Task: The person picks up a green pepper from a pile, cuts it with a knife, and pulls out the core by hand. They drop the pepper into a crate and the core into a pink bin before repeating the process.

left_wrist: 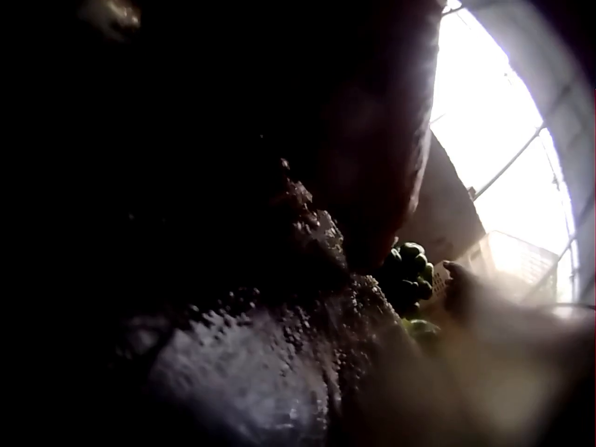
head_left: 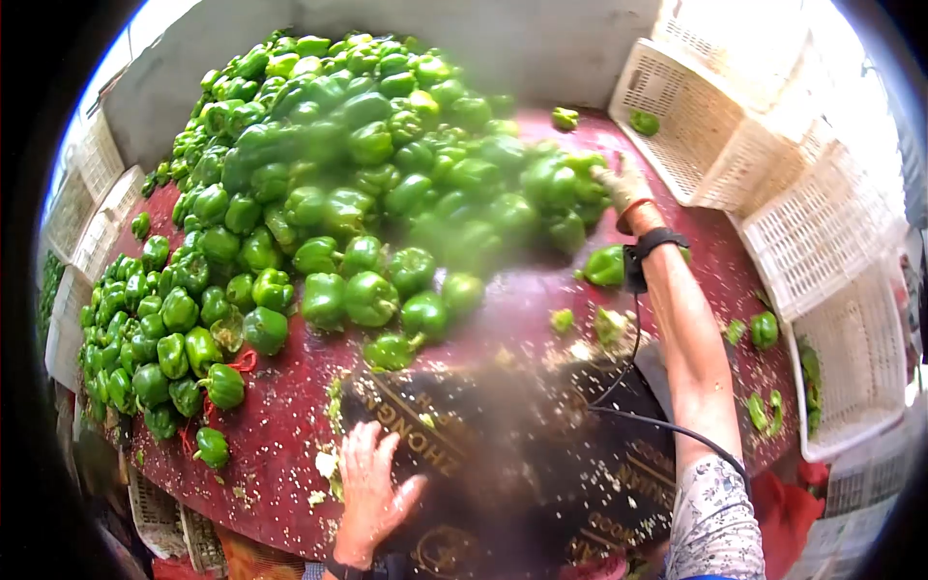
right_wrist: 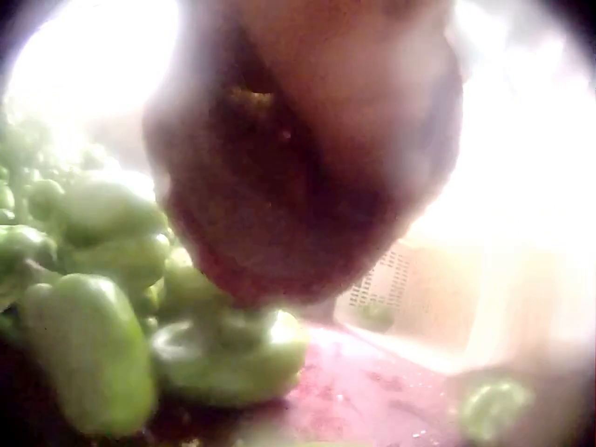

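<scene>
My left hand [head_left: 372,483] lies near the lower edge of the black board [head_left: 503,416], its fingers spread and holding nothing. The left wrist view is mostly dark. My right hand [head_left: 630,191], in a pale glove with a red cuff, reaches out to the right edge of the large heap of green bell peppers [head_left: 372,145]. Its extended fingers touch the peppers there, partly blurred. In the right wrist view the glove cuff [right_wrist: 270,261] hides the fingers, with green bell peppers [right_wrist: 93,354] beside and below it. A single bell pepper [head_left: 605,265] lies just under the hand.
The red tabletop [head_left: 280,425] is strewn with seeds and scraps. White plastic crates [head_left: 677,121] stand along the right side, one with a pepper in it, and more crates [head_left: 97,232] stand at left. A grey wall [head_left: 522,48] rises behind the heap. A black cable [head_left: 667,422] runs along the right arm.
</scene>
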{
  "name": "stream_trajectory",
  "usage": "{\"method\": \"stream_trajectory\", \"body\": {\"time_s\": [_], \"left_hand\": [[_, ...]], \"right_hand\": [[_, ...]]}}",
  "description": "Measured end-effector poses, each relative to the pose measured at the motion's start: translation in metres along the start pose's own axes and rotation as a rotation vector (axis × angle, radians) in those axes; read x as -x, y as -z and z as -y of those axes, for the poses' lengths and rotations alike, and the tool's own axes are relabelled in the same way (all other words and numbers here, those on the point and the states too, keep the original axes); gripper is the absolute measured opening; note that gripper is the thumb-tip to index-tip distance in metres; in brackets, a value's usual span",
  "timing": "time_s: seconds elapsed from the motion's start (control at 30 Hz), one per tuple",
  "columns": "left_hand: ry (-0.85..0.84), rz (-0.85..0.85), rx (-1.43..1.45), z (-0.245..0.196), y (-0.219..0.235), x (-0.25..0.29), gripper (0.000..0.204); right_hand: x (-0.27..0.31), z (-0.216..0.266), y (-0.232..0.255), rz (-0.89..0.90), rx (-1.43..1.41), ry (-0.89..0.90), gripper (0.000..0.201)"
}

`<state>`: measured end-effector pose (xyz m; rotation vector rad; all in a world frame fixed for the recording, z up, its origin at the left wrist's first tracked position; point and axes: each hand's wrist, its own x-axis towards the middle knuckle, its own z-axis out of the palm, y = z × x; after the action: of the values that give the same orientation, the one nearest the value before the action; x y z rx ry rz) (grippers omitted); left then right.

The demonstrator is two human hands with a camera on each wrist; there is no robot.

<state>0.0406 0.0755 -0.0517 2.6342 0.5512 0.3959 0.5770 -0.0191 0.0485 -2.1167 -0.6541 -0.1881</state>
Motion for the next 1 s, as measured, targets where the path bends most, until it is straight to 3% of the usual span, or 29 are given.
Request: {"method": "stream_trajectory", "body": {"time_s": [0.07,0.13,0.17,0.2,0.27,0.3,0.33,0.4,0.47,0.53,0.57,0.63,0.7,0.8,0.87,0.9,0.93,0.97,1.0], "left_hand": [[0.017,0.034,0.001,0.001,-0.001,-0.002,0.071],[0.025,0.059,-0.009,0.002,-0.001,-0.003,0.074],[0.031,0.068,-0.018,0.001,-0.002,-0.004,0.075],[0.034,0.083,-0.025,0.001,-0.001,-0.004,0.075],[0.057,0.102,-0.060,-0.004,0.000,-0.007,0.076],[0.054,0.093,-0.060,-0.006,0.000,-0.008,0.075],[0.044,0.076,-0.053,-0.005,0.000,-0.008,0.075],[0.028,0.043,-0.038,-0.003,-0.003,-0.004,0.075],[0.013,0.017,-0.043,-0.004,-0.003,-0.003,0.074],[-0.001,-0.007,-0.055,-0.004,-0.005,-0.002,0.073],[-0.012,-0.015,-0.050,-0.004,-0.005,-0.002,0.072],[-0.020,-0.024,-0.043,-0.004,-0.004,0.001,0.071],[-0.018,-0.024,-0.041,-0.004,-0.004,-0.001,0.071],[0.000,-0.002,-0.034,-0.006,-0.002,-0.003,0.071],[0.011,0.017,-0.034,-0.006,-0.002,-0.003,0.071],[0.009,0.016,-0.029,-0.007,0.000,-0.004,0.070],[0.017,0.022,-0.028,-0.007,0.000,-0.004,0.070],[0.021,0.027,-0.027,-0.007,0.000,-0.005,0.070],[0.025,0.033,-0.024,-0.006,0.000,-0.005,0.070]], "right_hand": [[-0.039,-0.030,-0.027,-0.152,0.075,-0.037,0.083],[-0.055,-0.044,-0.054,-0.044,0.061,-0.040,0.078],[-0.053,-0.058,-0.058,-0.064,0.078,-0.001,0.065],[-0.075,-0.092,-0.069,0.015,-0.128,0.050,0.059],[-0.041,-0.044,-0.048,0.196,-0.130,-0.039,0.056],[-0.044,-0.066,-0.060,0.259,-0.258,-0.025,0.056],[-0.023,-0.051,-0.053,0.228,-0.076,0.031,0.058],[0.016,-0.046,-0.051,0.204,-0.046,0.086,0.059],[0.057,-0.009,-0.037,0.489,-0.247,-0.008,0.074],[0.086,0.015,-0.034,0.775,-0.155,-0.062,0.075],[0.095,0.003,-0.051,0.657,0.103,0.192,0.065],[0.119,0.004,-0.064,0.553,0.370,0.467,0.056],[0.137,0.016,-0.058,0.582,0.385,0.518,0.057],[0.126,0.073,-0.022,0.889,0.276,0.113,0.047],[0.088,0.034,-0.031,0.620,0.095,0.370,0.039],[0.067,0.057,-0.025,0.512,0.357,0.096,0.040],[0.043,0.048,-0.026,0.232,0.567,0.120,0.043],[0.004,0.005,-0.037,0.080,0.566,0.086,0.049],[-0.028,-0.025,-0.033,0.065,0.442,0.036,0.051]]}}
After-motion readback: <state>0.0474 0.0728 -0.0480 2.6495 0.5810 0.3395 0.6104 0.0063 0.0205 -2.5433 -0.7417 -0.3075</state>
